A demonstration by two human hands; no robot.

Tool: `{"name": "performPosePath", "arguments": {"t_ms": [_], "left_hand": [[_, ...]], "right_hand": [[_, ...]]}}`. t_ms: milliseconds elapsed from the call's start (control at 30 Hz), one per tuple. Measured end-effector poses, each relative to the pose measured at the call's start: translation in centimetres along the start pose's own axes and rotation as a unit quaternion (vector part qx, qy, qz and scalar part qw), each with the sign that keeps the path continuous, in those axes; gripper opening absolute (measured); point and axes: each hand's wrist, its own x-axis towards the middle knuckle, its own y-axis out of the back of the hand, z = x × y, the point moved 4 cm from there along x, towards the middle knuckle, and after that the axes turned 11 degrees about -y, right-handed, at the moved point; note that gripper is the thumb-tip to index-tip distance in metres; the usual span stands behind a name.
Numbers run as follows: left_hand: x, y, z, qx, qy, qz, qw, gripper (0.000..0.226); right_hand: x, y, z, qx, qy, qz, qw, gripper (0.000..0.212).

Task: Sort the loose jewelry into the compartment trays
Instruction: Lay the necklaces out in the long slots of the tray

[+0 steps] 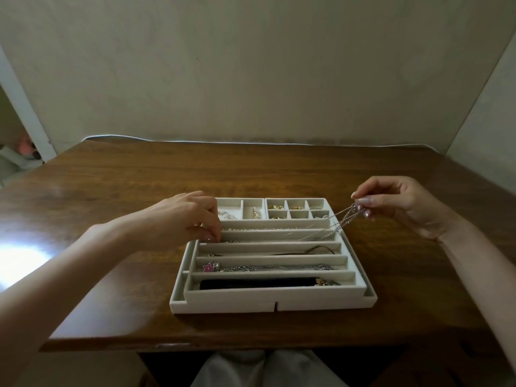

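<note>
A white compartment tray (178, 300) lies on the wooden table. My right hand (402, 202) pinches one end of a thin silver chain necklace (339, 222) just beyond the tray's right rim, and the chain slants down into a long slot. My left hand (181, 216) has its fingers curled down at the left end of a long slot, pinching at the chain's other end there. Other slots hold a pearl strand (268, 228), a chain with a pink star charm (208, 267) and a black band (257, 283). Small back compartments hold gold rings (275, 208).
The brown wooden table (111, 191) stands against a pale wall, with bare surface all around the tray. A bright glare patch lies on the table's left. My lap in light trousers (268, 367) shows below the front edge.
</note>
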Motion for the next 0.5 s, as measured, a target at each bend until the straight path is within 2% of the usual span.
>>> {"name": "performPosePath", "arguments": {"t_ms": [133, 333, 500], "left_hand": [[0.0, 0.1, -0.1, -0.014, -0.011, 0.007, 1.0, 0.017], [-0.7, 1.2, -0.8, -0.037, -0.019, 0.092, 0.995, 0.016], [-0.4, 0.8, -1.0, -0.022, -0.026, 0.094, 0.995, 0.009]], "right_hand": [[0.2, -0.4, -0.2, -0.008, 0.001, 0.004, 1.0, 0.049], [0.6, -1.2, -0.9, -0.017, 0.01, -0.005, 1.0, 0.048], [1.0, -1.9, -1.4, -0.038, 0.018, -0.015, 0.999, 0.047]]}}
